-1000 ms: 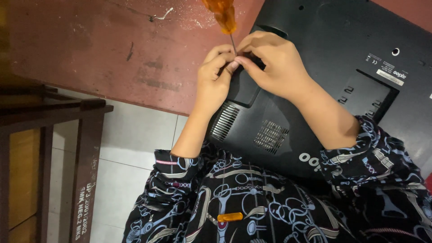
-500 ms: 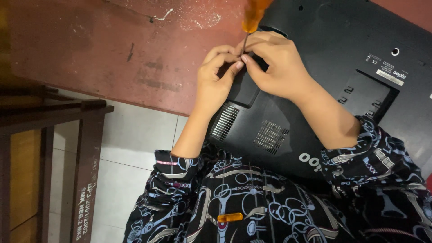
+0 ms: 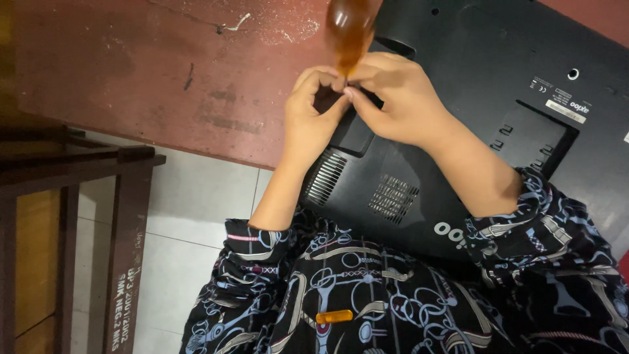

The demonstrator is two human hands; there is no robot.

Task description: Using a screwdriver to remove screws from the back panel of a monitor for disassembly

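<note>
A black monitor (image 3: pixel 498 151) lies face down on a red-brown table (image 3: pixel 164 72), its vented back panel up. Both my hands meet at its upper left edge. My left hand (image 3: pixel 313 115) and my right hand (image 3: pixel 401 98) pinch the thin shaft of a screwdriver whose orange translucent handle (image 3: pixel 350 26) rises toward the camera, blurred. The tip is hidden between my fingers, against the black casing. My forearms come out of dark sleeves with a pale chain pattern.
A dark wooden frame (image 3: pixel 124 196) stands at the left over pale floor tiles (image 3: pixel 196 216). A small orange piece (image 3: pixel 334 317) lies on my patterned lap. White scratch marks (image 3: pixel 232 25) show on the table's far part.
The screwdriver handle swung right, then came back a little and closer to the camera. My hands stayed at the same spot on the monitor's edge, fingers shifting slightly.
</note>
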